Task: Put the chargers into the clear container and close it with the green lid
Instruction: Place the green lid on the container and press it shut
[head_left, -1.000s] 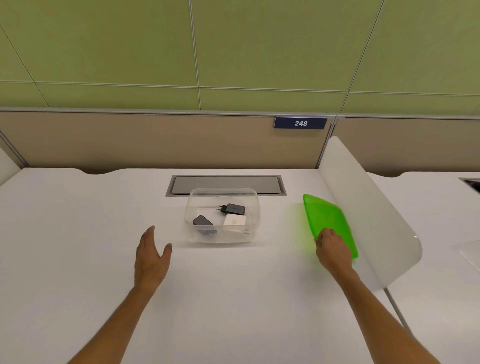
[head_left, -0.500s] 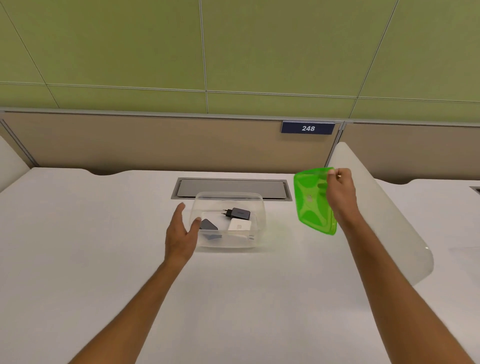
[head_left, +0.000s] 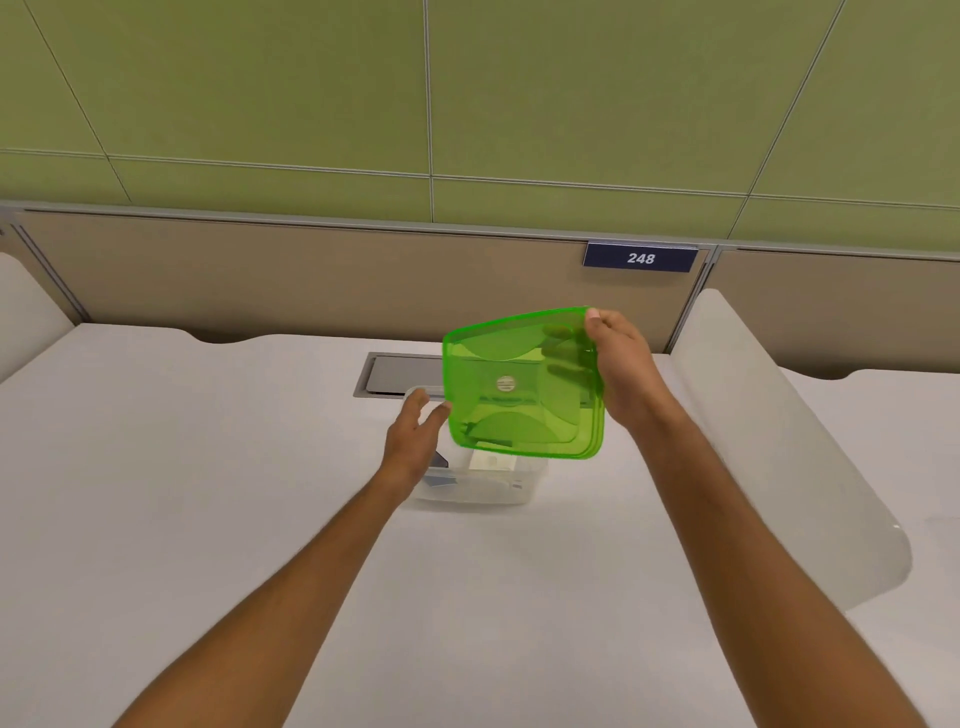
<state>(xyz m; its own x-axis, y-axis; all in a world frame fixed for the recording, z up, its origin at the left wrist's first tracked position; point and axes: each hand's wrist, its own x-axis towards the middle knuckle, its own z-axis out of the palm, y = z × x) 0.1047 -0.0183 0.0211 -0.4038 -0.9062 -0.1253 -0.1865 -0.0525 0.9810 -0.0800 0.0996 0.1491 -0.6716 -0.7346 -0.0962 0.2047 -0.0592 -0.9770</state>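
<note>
Green lid (head_left: 519, 384) gripped by right hand (head_left: 621, 364), tilted over clear container (head_left: 478, 486), left hand (head_left: 415, 441) open, lid emblem perhaps unreadable, sign (head_left: 640, 257) "248"

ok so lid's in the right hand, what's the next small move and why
Probably lower and level the green lid onto the clear container. The right hand holds it tilted above the opening, not yet seated, a white charger shows inside, and the left hand is open at the container's left side.
</note>
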